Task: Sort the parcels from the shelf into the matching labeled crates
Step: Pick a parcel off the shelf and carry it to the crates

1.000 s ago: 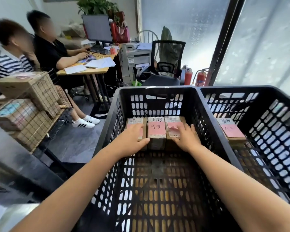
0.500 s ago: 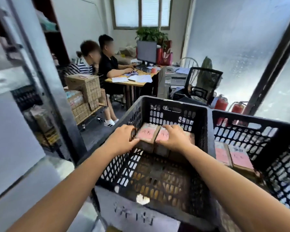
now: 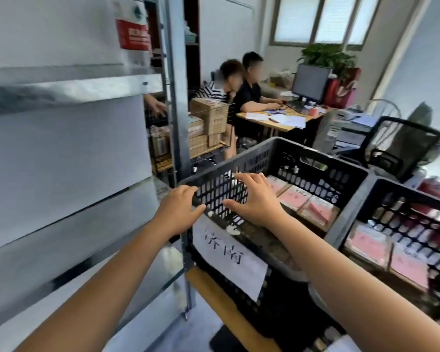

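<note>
A black slotted crate with a handwritten paper label on its near wall holds three brown parcels with pink labels along its far side. A second black crate to its right holds more pink-labelled parcels. My left hand is at the first crate's near left corner, fingers loosely curved against the rim, holding nothing. My right hand hovers over the crate's left side, fingers spread and empty, clear of the parcels. The metal shelf fills the left of the view; no parcels on it are visible.
The shelf's upright post stands just left of the crate. Behind it is a wire cart stacked with cardboard boxes. Two people sit at a desk with a monitor. A black office chair stands behind the crates.
Both hands have lifted off the parcels and drawn back to the crate's near left corner. My view has swung left, bringing in the metal shelf and the crate's label.
</note>
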A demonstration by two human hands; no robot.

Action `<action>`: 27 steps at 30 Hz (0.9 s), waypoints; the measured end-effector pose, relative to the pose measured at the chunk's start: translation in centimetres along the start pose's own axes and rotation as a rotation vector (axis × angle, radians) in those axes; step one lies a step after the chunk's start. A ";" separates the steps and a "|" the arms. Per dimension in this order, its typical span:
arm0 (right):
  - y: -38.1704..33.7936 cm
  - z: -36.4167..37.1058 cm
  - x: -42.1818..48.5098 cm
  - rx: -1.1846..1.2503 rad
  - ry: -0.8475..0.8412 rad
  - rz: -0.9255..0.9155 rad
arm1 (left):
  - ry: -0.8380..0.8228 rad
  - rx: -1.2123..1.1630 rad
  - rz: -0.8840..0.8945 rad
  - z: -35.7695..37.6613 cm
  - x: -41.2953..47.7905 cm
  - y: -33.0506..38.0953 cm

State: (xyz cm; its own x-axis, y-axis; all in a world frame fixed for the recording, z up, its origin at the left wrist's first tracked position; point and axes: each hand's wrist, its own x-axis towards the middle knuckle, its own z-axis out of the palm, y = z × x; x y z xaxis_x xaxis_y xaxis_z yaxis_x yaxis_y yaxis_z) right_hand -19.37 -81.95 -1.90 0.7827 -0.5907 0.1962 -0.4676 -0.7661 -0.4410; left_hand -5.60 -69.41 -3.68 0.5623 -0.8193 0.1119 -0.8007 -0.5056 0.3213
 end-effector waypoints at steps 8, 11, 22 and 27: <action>-9.6 5.1 -0.9 0.058 -0.139 -0.219 | 0.052 0.037 -0.210 -3.7 -9.4 -7.5; -15.2 7.5 -2.0 0.101 -0.182 -0.316 | 0.109 0.052 -0.303 -5.5 -14.2 -11.3; -36.9 18.5 -13.5 0.292 -0.396 -0.570 | 0.206 0.093 -0.698 -11.9 -37.1 -24.0; -44.8 22.4 -19.2 0.383 -0.487 -0.648 | 0.249 0.100 -0.829 -13.8 -47.3 -27.8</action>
State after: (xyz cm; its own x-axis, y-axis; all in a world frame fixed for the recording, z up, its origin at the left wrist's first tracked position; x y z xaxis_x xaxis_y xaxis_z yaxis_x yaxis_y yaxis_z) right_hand -4.21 -30.57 -5.56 0.9738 0.1678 0.1535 0.2275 -0.7235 -0.6518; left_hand -7.09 -12.91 -4.89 0.9914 -0.0997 0.0843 -0.1211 -0.9437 0.3078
